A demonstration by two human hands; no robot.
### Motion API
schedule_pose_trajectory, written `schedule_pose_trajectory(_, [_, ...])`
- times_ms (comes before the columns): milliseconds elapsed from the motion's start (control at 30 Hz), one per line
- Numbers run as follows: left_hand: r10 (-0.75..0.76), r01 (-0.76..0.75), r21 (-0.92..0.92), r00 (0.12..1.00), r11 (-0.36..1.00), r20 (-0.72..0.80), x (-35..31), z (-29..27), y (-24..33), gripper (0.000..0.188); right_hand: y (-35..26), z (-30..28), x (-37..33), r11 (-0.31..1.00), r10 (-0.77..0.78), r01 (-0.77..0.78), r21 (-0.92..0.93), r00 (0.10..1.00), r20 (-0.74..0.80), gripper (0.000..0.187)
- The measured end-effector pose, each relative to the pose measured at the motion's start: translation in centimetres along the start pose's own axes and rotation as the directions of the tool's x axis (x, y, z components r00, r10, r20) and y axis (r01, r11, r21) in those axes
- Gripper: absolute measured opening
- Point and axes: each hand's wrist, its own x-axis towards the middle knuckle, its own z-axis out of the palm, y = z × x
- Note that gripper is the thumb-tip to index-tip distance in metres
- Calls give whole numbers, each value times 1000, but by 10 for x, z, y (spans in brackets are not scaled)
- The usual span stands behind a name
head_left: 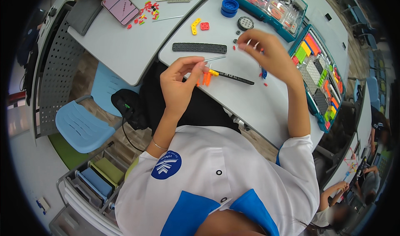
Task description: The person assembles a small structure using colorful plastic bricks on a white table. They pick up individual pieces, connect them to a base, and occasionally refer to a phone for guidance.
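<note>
Left hand (pixel 180 82) pinching metal rod (pixel 215 58) at its 2 o'clock, black bar (pixel 236 78) at its 3 o'clock, right hand (pixel 271 56) up at 2 o'clock from left, half-curled, can't tell if gripping anything

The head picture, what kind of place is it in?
Probably a classroom or building workshop: there are light-blue chairs, pale tables and teal cases full of colourful building pieces.

A thin silver rod (pixel 216 58) is pointing right from the left hand (pixel 178 79), slightly toward the far side. Nearer, a straight black beam (pixel 236 78) is slanting right, its left end meeting a yellow piece (pixel 213 72) beside orange pieces (pixel 207 80).
</note>
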Motion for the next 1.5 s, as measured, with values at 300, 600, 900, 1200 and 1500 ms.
schedule_pose_trajectory(300, [411, -332, 353, 894, 875, -179, 1, -6, -1, 12, 68, 41, 18, 908, -125, -20, -419, 940, -316, 21])
schedule_pose_trajectory(600, [353, -250, 354, 898, 901, -264, -4, -18, -7, 11, 3, 39, -8, 993, -31, 38, -116, 998, 57, 24])
schedule_pose_trajectory(900, [288, -269, 104, 911, 958, -294, -6, -15, -8, 11, 31, 44, -2, 980, 137, -175, 93, 939, 317, 23])
schedule_pose_trajectory(1200, [640, -639, 269, 762, 721, 97, -13, -25, -18, 24, 40, 47, -3, 982, 105, -150, 113, 938, 329, 25])
schedule_pose_trajectory(1500, [513, -613, 515, 788, 599, 340, -29, -18, -40, 15, 37, 46, -4, 981, 101, -149, 125, 939, 329, 25])
